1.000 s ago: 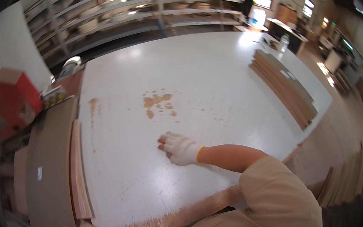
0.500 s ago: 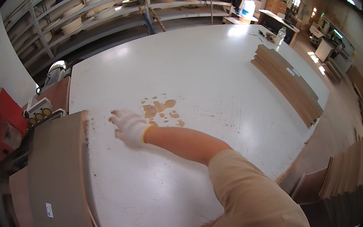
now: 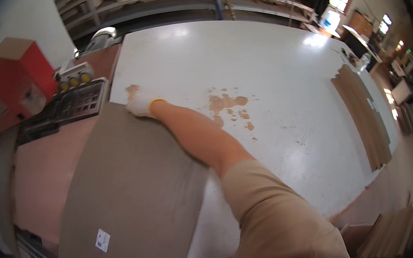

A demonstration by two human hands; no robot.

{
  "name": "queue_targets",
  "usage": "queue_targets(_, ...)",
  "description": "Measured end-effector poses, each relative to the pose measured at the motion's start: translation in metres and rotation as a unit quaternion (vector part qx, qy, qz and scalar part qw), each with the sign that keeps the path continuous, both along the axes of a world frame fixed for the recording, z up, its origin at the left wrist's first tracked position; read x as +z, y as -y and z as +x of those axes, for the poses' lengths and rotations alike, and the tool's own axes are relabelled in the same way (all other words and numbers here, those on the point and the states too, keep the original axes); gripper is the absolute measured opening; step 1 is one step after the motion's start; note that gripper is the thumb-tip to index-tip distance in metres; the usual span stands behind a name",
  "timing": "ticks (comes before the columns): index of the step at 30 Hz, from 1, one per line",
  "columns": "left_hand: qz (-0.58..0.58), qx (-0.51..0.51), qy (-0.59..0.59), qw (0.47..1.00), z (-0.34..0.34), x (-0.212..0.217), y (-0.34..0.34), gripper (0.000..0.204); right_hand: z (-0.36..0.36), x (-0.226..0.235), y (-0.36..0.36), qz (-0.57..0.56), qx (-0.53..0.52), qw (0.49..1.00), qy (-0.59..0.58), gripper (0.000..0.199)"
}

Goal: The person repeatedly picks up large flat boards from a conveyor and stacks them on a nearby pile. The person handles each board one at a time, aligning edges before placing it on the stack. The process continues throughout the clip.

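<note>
My right hand [image 3: 139, 105], in a white knit glove with a yellow cuff, is closed at the far corner of a large grey-brown board [image 3: 120, 181]. Its fingertips are blurred against the board's edge. The board bears a small white label [image 3: 102, 240] toward its near end and overlaps the left part of the white worktable [image 3: 271, 69]. My bare forearm and tan sleeve reach across from the lower right, partly over the board. My left hand is out of sight.
A red machine housing [image 3: 22, 74] and rollers [image 3: 74, 82] stand at the left, above a pinkish panel [image 3: 49, 174]. Stacked brown strips [image 3: 365, 120] lie on the table's right side. More boards [image 3: 395, 235] are piled at lower right. Shelves [image 3: 160, 3] line the back.
The board has moved right, onto the table. My gloved hand has gone from the bare tabletop to the board's far corner. The view has swung left.
</note>
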State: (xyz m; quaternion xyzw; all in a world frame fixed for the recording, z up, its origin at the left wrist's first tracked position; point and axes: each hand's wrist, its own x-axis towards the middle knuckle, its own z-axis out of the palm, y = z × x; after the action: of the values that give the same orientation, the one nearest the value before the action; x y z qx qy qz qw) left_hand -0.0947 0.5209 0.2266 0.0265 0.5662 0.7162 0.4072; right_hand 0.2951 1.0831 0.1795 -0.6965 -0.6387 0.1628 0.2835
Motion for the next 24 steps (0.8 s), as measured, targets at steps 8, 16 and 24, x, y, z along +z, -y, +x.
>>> queue_targets(8,0.078,0.041,0.115,0.989,0.038,-0.070,0.163,0.037,0.088,0.056,0.073,0.005,0.139,0.989,-0.050,0.056)
queue_targets(16,0.221,0.192,0.283,0.913,0.141,-0.056,0.304,0.043,-0.025,0.169,0.124,-0.084,0.250,0.960,-0.090,0.058)
queue_targets(24,0.330,0.288,0.303,0.847,0.231,-0.037,0.403,0.049,-0.195,0.270,0.240,-0.138,0.395,0.905,-0.077,0.061)
